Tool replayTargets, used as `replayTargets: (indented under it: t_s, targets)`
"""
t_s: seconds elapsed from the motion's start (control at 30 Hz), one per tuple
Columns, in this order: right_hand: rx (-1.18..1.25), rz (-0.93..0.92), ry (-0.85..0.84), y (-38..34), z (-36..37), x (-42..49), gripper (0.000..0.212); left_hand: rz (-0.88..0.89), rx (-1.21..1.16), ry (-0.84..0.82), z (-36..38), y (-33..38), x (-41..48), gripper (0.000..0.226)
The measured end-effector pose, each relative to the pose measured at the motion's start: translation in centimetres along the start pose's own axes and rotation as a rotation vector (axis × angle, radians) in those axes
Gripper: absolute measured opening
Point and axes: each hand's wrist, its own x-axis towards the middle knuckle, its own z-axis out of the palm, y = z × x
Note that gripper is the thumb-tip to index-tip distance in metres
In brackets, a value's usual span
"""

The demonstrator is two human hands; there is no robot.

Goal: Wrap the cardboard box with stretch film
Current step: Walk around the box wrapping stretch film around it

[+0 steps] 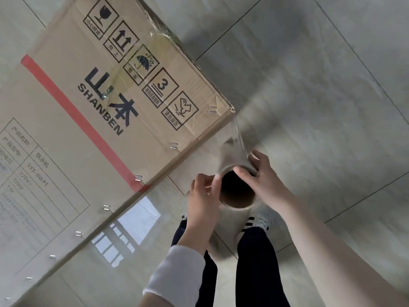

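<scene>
A large brown cardboard box [93, 103] with a red stripe, black SHANBEN lettering and handling symbols fills the left of the head view. A roll of stretch film [238, 202] on a cardboard core stands upright below its corner, seen end-on. My left hand [202, 199] grips the roll's left side. My right hand [262, 173] holds the top rim, thumb over the core's edge. A clear strip of film [238, 134] runs taut from the roll up to the box corner. A wrinkled band of film crosses the box's face.
Grey floor tiles [321, 74] spread to the right and below. My dark trouser legs [254, 262] and white striped shoes stand right under the roll. A window reflection [130, 229] shines on the floor beside the box's lower edge.
</scene>
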Motion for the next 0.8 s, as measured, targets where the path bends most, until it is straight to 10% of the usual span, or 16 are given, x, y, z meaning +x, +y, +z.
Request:
replayTargets:
  t_s: [0.1,0.3,0.53,0.8]
  targets:
    - [-0.090,-0.003,0.026,0.5,0.9,0.3,0.091,0.023,0.186,-0.111,-1.5,2.0,2.6,0.036]
    - [0.072,0.029,0.032,0.5,2.6,-0.2,0.097,-0.128,-0.217,-0.444,-1.3,2.2,5.5,0.044]
    - [0.866,0.351,0.179,3.2,5.8,-1.3,0.039,-0.251,-0.488,-0.372,-0.8,-1.0,4.3,0.023]
    - [0.713,0.470,0.197,2.7,8.2,-1.4,0.026,-0.478,-0.684,-0.237,-3.2,-5.1,1.7,0.029]
